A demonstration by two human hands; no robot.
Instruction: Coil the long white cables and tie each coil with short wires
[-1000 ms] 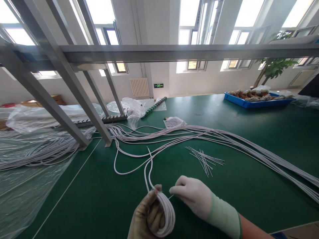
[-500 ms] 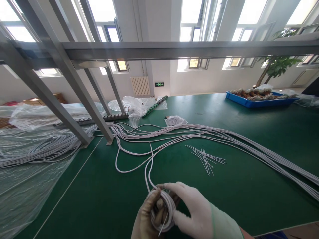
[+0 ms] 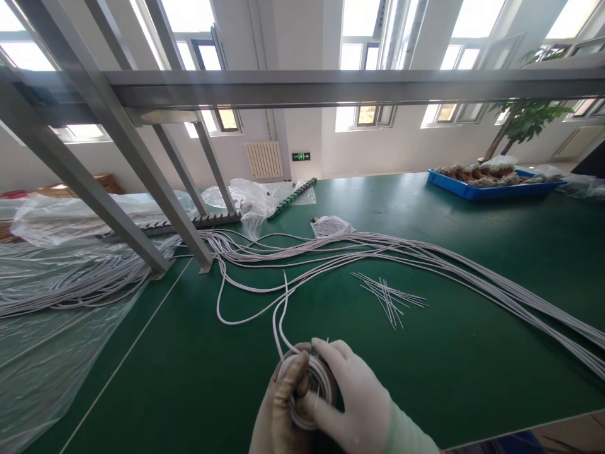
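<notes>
My left hand (image 3: pixel 278 413), in a soiled yellowish glove, is closed around a small coil of white cable (image 3: pixel 312 372) at the bottom centre. My right hand (image 3: pixel 352 397), in a white glove, curls over the right side of that coil with fingers and thumb pressed on it. From the coil, two strands of the cable run up the green table to a long bundle of white cables (image 3: pixel 425 258). A handful of thin white ties (image 3: pixel 390 296) lies loose on the table just beyond my right hand.
A grey metal frame (image 3: pixel 142 164) slants across the left and overhead. Clear plastic sheeting (image 3: pixel 51 315) with more cables covers the left. A blue tray (image 3: pixel 491 186) of parts sits far right, plastic bags (image 3: pixel 255 202) at the back. The table's front edge (image 3: pixel 543 422) runs lower right.
My right hand moved left from beside the coil onto it and now wraps over its right side. The coil sits a little higher and closer between both hands.
</notes>
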